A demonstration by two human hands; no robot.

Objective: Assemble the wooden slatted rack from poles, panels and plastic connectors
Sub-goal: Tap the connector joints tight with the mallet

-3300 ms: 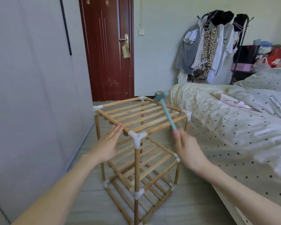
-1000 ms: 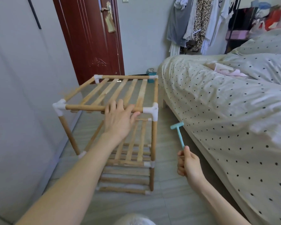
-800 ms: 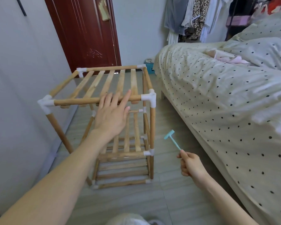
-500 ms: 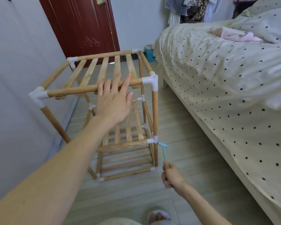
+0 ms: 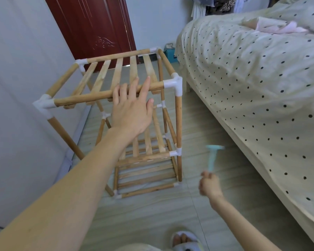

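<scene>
While L hand (image 5: 131, 110) flat, open on rack (image 5: 105, 94) front rail: R hand (image 5: 208, 184) fisted round hammer (image 5: 212, 156), floor gap bedside.

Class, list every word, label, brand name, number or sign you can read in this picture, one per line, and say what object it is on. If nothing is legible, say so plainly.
No readable text anywhere in the picture.
The door bears only a carved ornament, no letters.
The rack, its connectors and the hammer in the right hand show no markings.
</scene>
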